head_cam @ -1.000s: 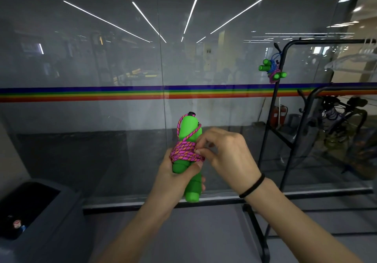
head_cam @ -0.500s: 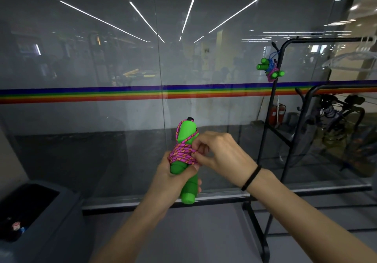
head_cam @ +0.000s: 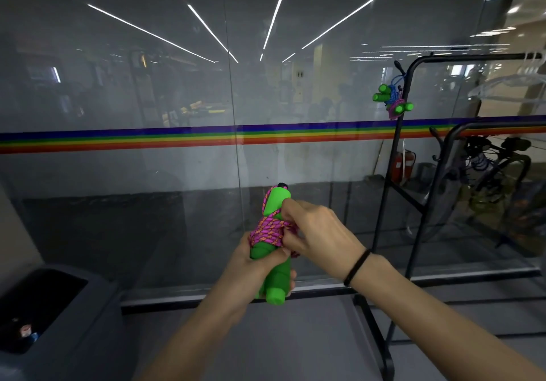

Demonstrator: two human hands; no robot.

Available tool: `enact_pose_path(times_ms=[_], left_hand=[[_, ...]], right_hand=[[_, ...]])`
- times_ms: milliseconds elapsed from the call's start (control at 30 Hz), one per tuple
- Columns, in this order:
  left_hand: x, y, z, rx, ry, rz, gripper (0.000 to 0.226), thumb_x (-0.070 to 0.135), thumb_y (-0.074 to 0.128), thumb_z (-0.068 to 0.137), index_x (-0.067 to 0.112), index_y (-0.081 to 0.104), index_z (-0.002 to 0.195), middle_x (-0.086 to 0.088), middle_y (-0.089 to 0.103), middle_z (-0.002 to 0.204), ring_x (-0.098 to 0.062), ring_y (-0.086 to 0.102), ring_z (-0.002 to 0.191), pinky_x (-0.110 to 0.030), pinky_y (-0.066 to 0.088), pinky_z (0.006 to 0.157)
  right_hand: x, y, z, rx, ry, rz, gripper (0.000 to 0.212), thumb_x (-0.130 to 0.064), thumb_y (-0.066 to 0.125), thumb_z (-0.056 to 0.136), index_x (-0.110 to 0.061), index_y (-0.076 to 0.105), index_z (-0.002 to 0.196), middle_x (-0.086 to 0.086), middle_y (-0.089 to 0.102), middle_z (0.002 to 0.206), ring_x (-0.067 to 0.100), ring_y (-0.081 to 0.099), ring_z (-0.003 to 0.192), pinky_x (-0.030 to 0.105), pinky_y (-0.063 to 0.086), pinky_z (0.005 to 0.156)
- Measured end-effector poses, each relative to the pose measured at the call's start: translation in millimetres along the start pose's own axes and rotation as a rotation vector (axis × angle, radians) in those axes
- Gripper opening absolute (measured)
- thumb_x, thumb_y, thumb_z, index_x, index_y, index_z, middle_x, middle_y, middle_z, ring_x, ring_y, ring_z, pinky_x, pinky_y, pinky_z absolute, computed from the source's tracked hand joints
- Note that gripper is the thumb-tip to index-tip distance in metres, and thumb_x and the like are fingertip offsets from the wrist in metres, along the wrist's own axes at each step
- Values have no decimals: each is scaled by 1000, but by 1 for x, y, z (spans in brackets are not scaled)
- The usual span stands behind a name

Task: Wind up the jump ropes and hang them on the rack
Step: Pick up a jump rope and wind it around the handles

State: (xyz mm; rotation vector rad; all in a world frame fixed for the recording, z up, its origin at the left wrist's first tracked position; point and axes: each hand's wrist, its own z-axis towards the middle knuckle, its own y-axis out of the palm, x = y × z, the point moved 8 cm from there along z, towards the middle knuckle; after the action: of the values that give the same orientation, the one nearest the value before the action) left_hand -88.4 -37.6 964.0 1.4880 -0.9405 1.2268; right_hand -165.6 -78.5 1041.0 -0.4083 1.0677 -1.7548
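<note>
A jump rope with green handles [head_cam: 273, 277] is held upright in front of me, its pink and orange cord [head_cam: 267, 231] wound around the handles' middle. My left hand [head_cam: 251, 262] grips the lower part of the handles. My right hand [head_cam: 319, 234] pinches the cord at the right side of the winding, fingers pressed against the handles. A black rack [head_cam: 387, 197] stands to the right. On its upper hook hang two wound jump ropes [head_cam: 393, 101] with green handles, one blue, one pink.
A glass wall with a rainbow stripe [head_cam: 177, 138] runs right behind the hands. A dark bin [head_cam: 76, 315] stands at the lower left. A second black frame [head_cam: 449, 150] and bicycles [head_cam: 496, 168] are at the right, and the rack's foot [head_cam: 375, 330] lies on the grey floor.
Both hands with the wound rope have drifted slightly lower. My right hand's fingers have shifted on the winding, now reaching up against the upper handle.
</note>
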Motion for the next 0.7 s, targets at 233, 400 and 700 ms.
enact_pose_path(times_ms=[233, 400, 700], left_hand=[[8, 3, -3, -18, 29, -15, 33, 6, 66, 81, 6, 49, 110, -19, 66, 80, -26, 63, 53, -31, 53, 48], [13, 6, -4, -57, 48, -43, 34, 7, 67, 81, 7, 49, 109, -17, 66, 75, -27, 63, 56, -33, 53, 50], [2, 2, -9, -114, -24, -130, 47, 13, 68, 71, 5, 50, 114, -18, 66, 70, -26, 62, 55, -34, 53, 51]], right_hand=[[3, -13, -2, 134, 73, 23, 24, -11, 54, 81, -16, 31, 81, 0, 42, 67, 25, 39, 56, 34, 32, 53], [5, -21, -8, 234, 104, 139, 17, -7, 55, 80, -14, 41, 86, -4, 49, 68, 20, 51, 59, 28, 40, 54], [23, -10, -12, -31, 325, 740, 14, -15, 74, 74, -11, 68, 86, 0, 66, 75, 9, 61, 69, 22, 55, 68]])
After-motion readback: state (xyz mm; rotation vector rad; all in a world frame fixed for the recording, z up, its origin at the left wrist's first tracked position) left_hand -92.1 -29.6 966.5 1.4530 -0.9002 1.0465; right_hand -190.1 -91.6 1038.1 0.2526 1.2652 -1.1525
